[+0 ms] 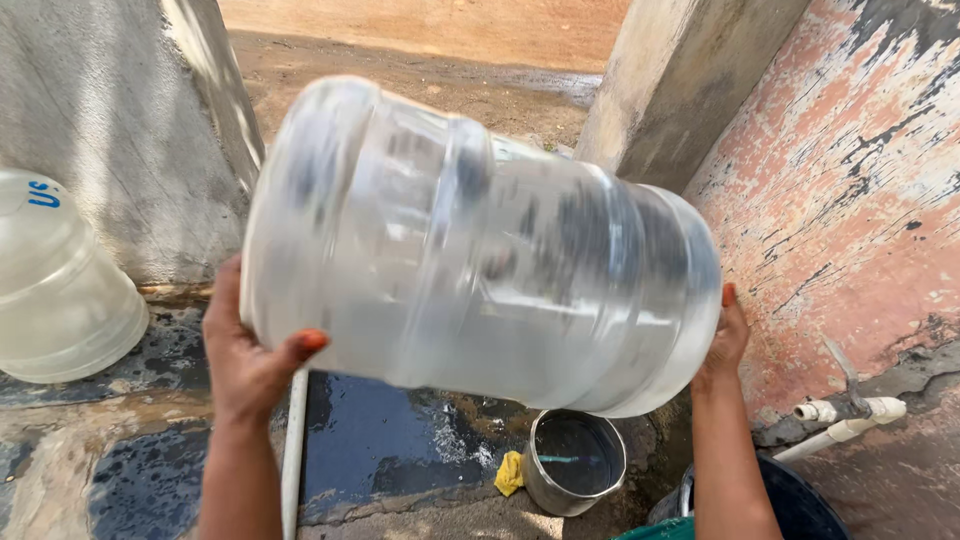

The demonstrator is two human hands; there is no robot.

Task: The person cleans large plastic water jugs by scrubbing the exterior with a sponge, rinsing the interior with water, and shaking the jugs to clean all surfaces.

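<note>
Wet ground [380, 440]: metal pot [573, 462], yellow rag [510, 473] under held jug [480, 250].

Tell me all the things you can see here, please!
big water jug: one, clear plastic, held sideways in the air, blurred
second jug: one, clear, on the wet ground at far left
metal pot: one, grey, on the ground below the held jug
yellow cloth: one, beside the pot
white pipe: one, low on the peeling pink wall at right
thin white pipe: one, by the left wrist
dark tub: one, bottom right corner
hands: left and right, bare, gripping the big jug's two ends
</note>
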